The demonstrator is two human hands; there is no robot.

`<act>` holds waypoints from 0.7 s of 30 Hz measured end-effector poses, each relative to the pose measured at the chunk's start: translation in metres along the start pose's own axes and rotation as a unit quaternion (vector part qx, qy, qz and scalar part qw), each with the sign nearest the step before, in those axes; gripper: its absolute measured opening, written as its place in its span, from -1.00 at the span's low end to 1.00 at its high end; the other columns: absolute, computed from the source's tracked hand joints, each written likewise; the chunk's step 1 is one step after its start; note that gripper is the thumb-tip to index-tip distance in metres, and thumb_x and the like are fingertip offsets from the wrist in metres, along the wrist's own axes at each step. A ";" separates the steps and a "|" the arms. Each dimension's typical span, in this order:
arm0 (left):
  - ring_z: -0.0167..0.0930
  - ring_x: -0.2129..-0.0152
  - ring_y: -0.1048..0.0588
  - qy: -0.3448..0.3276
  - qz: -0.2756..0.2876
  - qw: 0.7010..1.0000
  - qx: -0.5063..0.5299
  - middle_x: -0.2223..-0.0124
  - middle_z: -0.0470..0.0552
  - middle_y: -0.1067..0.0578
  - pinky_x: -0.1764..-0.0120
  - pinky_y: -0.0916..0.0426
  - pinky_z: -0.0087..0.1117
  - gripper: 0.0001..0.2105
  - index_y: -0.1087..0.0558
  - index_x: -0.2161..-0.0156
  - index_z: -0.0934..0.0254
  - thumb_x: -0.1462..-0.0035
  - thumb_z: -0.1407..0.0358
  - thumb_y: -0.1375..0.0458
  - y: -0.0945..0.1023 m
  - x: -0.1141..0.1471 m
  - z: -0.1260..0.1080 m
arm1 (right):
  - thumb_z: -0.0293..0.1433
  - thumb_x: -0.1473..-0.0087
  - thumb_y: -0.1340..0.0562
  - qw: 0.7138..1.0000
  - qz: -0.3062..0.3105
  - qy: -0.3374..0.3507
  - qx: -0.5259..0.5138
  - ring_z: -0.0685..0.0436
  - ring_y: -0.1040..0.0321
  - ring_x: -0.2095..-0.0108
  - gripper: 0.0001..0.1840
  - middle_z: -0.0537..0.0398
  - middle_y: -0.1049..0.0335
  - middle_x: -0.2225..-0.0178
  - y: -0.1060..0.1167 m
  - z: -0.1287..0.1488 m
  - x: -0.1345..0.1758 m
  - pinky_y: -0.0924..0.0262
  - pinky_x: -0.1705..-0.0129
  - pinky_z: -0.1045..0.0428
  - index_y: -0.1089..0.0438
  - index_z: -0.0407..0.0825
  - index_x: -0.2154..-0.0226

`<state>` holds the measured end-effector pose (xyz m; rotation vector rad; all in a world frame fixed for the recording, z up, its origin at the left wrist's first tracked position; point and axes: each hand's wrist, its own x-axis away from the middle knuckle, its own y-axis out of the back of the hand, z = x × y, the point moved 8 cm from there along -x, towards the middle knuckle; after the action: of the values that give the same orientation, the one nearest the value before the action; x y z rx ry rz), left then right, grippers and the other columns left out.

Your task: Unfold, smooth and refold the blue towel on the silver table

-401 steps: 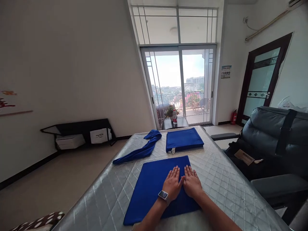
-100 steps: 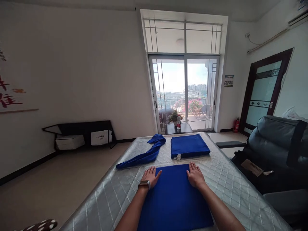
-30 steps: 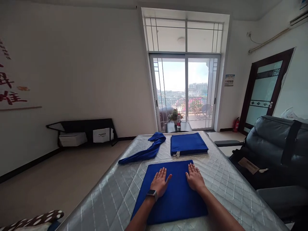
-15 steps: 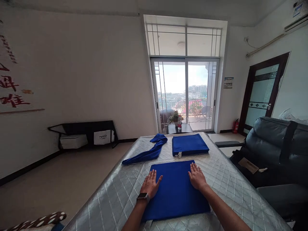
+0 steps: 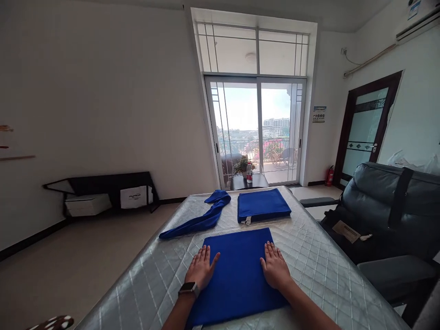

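Observation:
A folded blue cloth [image 5: 237, 275] lies flat on the quilted mattress [image 5: 309, 256] in front of me. My left hand [image 5: 201, 268] rests on its left edge, fingers stretched out and thumb apart; a watch is on that wrist. On the right edge of the cloth lies my right hand [image 5: 275, 266], also flat with its fingers extended. Behind it sits a thicker folded blue stack [image 5: 264, 205] with a white tag at its near corner. To the left of that stack a twisted blue strip of fabric [image 5: 201, 219] stretches across the mattress.
A black armchair [image 5: 381, 206] stands close on the right with a brown item on its seat. Beyond the mattress are a small table [image 5: 237, 183] with a plant and a bottle [image 5: 249, 173]. Against the left wall stands a low black rack [image 5: 103, 183] holding white boxes.
The view has shifted, so the mattress and the things on it appear a little further left. My left hand has slid slightly nearer along the cloth's edge; both hands stay flat.

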<state>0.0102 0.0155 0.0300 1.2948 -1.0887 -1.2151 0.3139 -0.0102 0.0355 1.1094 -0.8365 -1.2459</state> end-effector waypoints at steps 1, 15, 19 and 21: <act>-0.18 -0.41 -0.03 0.009 -0.009 1.000 0.002 -0.46 0.27 -0.04 -0.39 0.02 -0.10 -0.25 -0.05 -0.39 0.52 -0.35 -0.04 0.38 0.003 0.000 -0.002 | -0.16 -0.32 0.20 1.000 0.000 0.000 0.000 -0.21 0.33 -0.45 -0.24 -0.05 0.32 -0.46 0.000 0.000 0.000 0.37 -0.44 -0.14 0.10 -0.25 -0.41; -0.25 -0.42 0.05 -0.208 0.023 0.965 0.157 -0.47 0.12 -0.04 -0.43 0.02 -0.03 -0.22 0.00 -0.43 0.30 -0.31 -0.13 0.46 0.000 0.049 -0.198 | -0.20 -0.32 0.18 1.000 -0.002 0.015 -0.009 -0.22 0.35 -0.45 -0.26 -0.08 0.29 -0.45 -0.007 -0.005 -0.002 0.33 -0.43 -0.17 0.11 -0.25 -0.41; -0.28 -0.42 0.07 -0.138 0.032 0.983 0.118 -0.48 0.06 0.00 -0.44 0.06 -0.09 -0.19 0.02 -0.43 0.33 -0.29 -0.15 0.46 -0.009 0.046 -0.134 | -0.14 -0.32 0.20 0.999 -0.007 0.008 -0.031 -0.21 0.36 -0.45 -0.24 -0.04 0.30 -0.46 -0.006 -0.007 -0.002 0.37 -0.44 -0.15 0.10 -0.22 -0.42; -0.27 -0.42 0.06 -0.102 0.020 0.991 0.090 -0.48 0.02 -0.01 -0.43 0.06 -0.08 -0.21 0.00 -0.43 0.28 -0.29 -0.15 0.46 -0.014 0.047 -0.093 | -0.14 -0.32 0.20 0.999 -0.007 0.006 -0.031 -0.21 0.37 -0.45 -0.23 -0.04 0.31 -0.46 -0.006 -0.007 -0.003 0.39 -0.44 -0.14 0.12 -0.23 -0.42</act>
<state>0.1061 -0.0223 0.0108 1.2974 -1.3920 -1.2625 0.3183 -0.0062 0.0276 1.0725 -0.7774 -1.2677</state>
